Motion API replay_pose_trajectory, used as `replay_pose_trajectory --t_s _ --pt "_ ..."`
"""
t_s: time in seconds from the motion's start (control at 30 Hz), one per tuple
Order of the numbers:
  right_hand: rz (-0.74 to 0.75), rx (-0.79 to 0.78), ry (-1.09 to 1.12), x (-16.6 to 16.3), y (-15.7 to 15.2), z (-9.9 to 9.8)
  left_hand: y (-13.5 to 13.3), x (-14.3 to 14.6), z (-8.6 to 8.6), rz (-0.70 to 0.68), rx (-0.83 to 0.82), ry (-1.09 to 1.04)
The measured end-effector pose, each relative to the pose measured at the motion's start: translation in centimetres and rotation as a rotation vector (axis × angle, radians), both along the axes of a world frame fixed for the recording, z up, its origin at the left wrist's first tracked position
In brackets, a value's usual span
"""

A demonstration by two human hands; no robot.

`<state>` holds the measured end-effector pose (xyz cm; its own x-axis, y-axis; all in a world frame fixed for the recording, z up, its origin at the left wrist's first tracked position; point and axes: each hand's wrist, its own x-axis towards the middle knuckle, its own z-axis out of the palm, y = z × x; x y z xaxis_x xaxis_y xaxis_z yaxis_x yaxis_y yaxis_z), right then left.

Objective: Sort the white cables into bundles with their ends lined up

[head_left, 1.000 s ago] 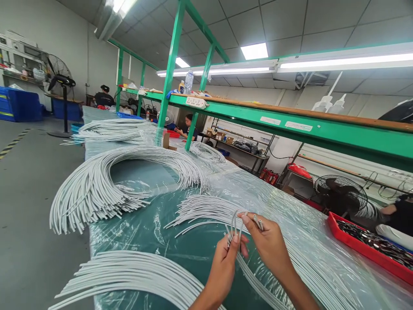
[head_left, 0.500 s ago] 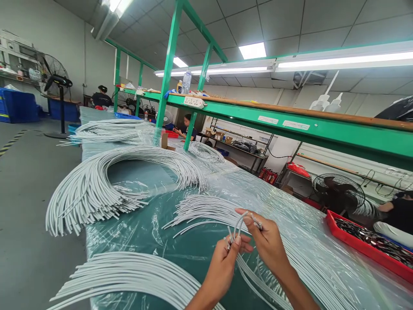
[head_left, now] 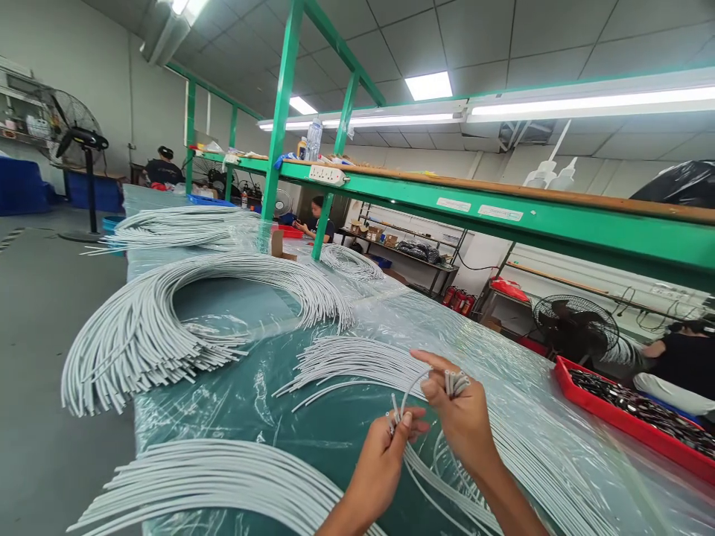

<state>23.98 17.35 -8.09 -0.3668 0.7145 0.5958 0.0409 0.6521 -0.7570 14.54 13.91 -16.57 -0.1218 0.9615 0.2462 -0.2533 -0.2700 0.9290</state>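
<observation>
My left hand (head_left: 380,455) is closed, pinching several thin white cables near their ends, which stick up past the thumb. My right hand (head_left: 462,420) grips a small bunch of cable ends between thumb and curled fingers, its index finger stretched out to the left. A single white cable (head_left: 412,385) arcs between the two hands. Below them, held cables (head_left: 433,480) hang down toward the bottom edge. Behind the hands lies a long bundle of white cables (head_left: 357,361). Another bundle (head_left: 223,473) lies at the front left, partly behind my left forearm.
A large curved cable bundle (head_left: 128,335) overhangs the left edge of the plastic-covered table (head_left: 329,439). More cables (head_left: 179,227) lie beyond it. A red tray (head_left: 625,424) of dark parts stands at right. A green shelf frame (head_left: 402,190) crosses above. Co-workers sit farther off.
My right hand has moved slightly away from the left and now shows more cable ends bunched in its fingers. Fewer cable ends stand out of my left hand. The view has shifted a little.
</observation>
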Motion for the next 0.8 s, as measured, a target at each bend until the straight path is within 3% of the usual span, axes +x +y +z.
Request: replay_pose_trajectory --t_s 0.07,0.2,0.3,0.4,0.5,0.6,0.8 --pt "-0.045 0.013 -0.049 -0.2 -0.4 0.0 -0.1 0.1 0.1 -0.029 0.012 0.009" --pt "-0.301 0.196 0.019 0.7 0.4 0.2 -0.6 0.1 0.6 -0.078 0.060 0.049" --pt "-0.427 0.274 0.080 2.5 1.9 0.5 -0.8 0.1 0.6 -0.009 0.040 0.150" --pt "-0.455 0.290 0.062 4.3 3.0 0.5 -0.8 -0.1 0.4 0.077 0.026 0.262" --pt "-0.396 0.299 -0.099 5.4 3.3 0.2 -0.6 -0.5 0.7 0.074 -0.011 0.281" --pt "-0.210 0.286 -0.347 5.1 2.7 -0.4 -0.6 -0.9 1.4 0.034 0.020 0.266" --pt "0.089 -0.044 -0.526 2.2 0.3 -0.6 -0.8 -1.1 2.0 -0.040 0.154 0.376"
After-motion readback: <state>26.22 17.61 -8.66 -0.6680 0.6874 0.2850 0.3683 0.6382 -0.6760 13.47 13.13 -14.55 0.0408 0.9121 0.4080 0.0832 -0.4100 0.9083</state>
